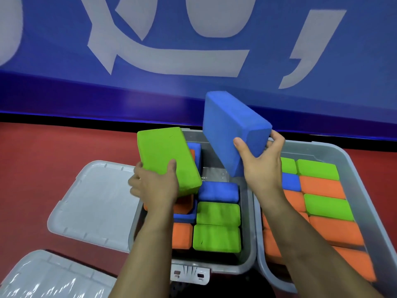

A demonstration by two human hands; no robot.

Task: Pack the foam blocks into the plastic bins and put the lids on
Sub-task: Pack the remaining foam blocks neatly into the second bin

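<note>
A green foam block (168,159) is held up by the left hand (153,186), with the thumb on top and the fingers curled under its near end. The block is tilted and is kept above the left side of the middle bin (247,222). A blue foam block (234,132) is gripped by the right hand (261,162), thumb on the front face and fingers wrapped behind. It is lifted higher and tipped steeply over the far part of the same bin. Both arms are stretched forward from the bottom of the picture.

Blue, green and orange blocks are packed inside the middle bin, and a bare patch is left at its far end. The right bin (352,160) is filled with rows of blocks. Two grey lids (94,203) are laid on the red floor to the left. Big white letters are seen on the blue wall (171,61), but they cannot be read.
</note>
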